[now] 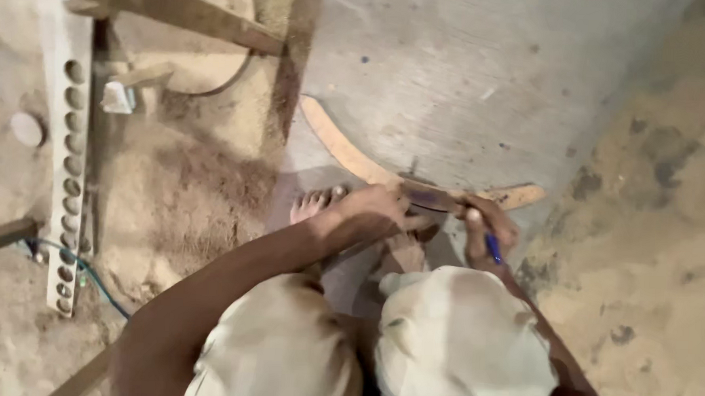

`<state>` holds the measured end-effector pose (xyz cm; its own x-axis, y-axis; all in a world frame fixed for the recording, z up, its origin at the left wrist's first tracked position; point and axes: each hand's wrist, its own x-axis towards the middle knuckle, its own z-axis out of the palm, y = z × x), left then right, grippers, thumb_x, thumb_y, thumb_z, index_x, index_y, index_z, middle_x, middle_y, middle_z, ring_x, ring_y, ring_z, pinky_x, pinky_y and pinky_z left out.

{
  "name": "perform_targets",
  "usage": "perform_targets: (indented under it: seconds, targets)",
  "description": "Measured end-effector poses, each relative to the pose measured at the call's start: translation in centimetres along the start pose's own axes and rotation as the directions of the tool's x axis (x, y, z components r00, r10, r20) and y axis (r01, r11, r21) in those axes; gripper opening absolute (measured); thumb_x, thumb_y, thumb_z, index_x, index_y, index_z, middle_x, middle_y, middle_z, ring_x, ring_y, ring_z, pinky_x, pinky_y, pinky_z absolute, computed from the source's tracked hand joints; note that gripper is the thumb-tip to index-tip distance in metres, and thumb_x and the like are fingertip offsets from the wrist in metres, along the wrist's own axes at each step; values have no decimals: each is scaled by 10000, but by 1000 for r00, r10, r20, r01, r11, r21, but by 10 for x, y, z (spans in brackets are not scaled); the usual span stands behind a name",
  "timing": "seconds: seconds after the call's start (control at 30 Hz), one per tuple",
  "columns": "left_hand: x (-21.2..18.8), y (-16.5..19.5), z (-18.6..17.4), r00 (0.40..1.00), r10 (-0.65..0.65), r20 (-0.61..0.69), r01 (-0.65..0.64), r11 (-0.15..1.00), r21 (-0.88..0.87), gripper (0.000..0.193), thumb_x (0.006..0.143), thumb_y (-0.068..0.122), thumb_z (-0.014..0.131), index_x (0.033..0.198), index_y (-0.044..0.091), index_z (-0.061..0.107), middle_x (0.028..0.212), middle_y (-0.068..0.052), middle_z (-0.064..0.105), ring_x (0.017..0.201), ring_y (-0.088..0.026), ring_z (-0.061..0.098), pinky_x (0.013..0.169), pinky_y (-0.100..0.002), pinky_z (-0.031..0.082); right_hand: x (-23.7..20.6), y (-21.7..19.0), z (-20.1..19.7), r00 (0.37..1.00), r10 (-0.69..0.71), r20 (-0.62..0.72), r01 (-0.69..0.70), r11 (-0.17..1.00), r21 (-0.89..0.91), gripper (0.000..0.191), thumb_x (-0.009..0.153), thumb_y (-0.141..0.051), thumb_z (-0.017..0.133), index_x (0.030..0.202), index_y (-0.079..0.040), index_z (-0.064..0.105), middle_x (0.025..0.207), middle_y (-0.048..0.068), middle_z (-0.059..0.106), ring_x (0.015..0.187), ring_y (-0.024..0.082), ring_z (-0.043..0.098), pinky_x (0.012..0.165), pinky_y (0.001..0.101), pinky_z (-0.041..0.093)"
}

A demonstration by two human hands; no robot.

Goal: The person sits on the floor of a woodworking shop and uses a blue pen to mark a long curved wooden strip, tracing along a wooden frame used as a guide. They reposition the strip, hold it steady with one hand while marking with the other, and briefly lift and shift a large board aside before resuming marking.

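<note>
A curved, crescent-shaped wooden strip point(339, 146) lies on a large grey board point(469, 76) on the floor. My left hand point(380, 211) presses down on the strip near its middle, fingers spread over it. My right hand point(486, 231) grips a blue pen point(494, 248) with its tip at the strip's right part, beside my left hand. My knees, in pale shorts, fill the bottom of the view, and my bare foot point(314, 204) rests by the board's edge.
Sawdust point(187, 183) covers the ground at left. A white strip with a row of holes point(69, 154) stands there beside wooden bars point(178, 12). A blue cable point(95, 278) runs along the lower left. Bare stained floor point(652, 235) lies at right.
</note>
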<state>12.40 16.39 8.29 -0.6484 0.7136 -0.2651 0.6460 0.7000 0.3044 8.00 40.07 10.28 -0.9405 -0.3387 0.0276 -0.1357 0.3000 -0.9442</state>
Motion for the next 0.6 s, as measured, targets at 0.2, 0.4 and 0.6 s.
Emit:
perform_targets:
  seconds: [0.2, 0.4, 0.6]
  targets:
    - [-72, 17, 23, 973, -136, 186, 164, 976, -143, 240, 993, 264, 528, 1140, 134, 667, 942, -45, 735, 772, -220, 732, 609, -392, 563, 1, -40, 103, 923, 333, 192, -384, 800, 461, 258, 1033, -93, 618, 1255, 33, 649, 1136, 95, 704, 983, 137, 637, 868, 277, 537]
    - [-118, 15, 50, 978, -181, 104, 201, 950, -239, 207, 992, 256, 559, 1120, 157, 688, 1082, -58, 726, 1017, -244, 692, 836, -422, 544, -1, -57, 149, 870, 319, 375, -455, 814, 361, 275, 987, -134, 654, 1227, 1, 675, 1082, 67, 714, 911, 109, 664, 789, 257, 552]
    - [-175, -67, 66, 735, -572, -364, 381, 793, -475, 491, 807, 247, 715, 1258, 70, 633, 1243, -158, 650, 1143, -349, 635, 976, -483, 509, -25, -86, 163, 713, 519, 472, -699, 585, 412, 309, 927, -122, 709, 1210, 1, 689, 1010, 93, 751, 828, 132, 647, 657, 290, 521]
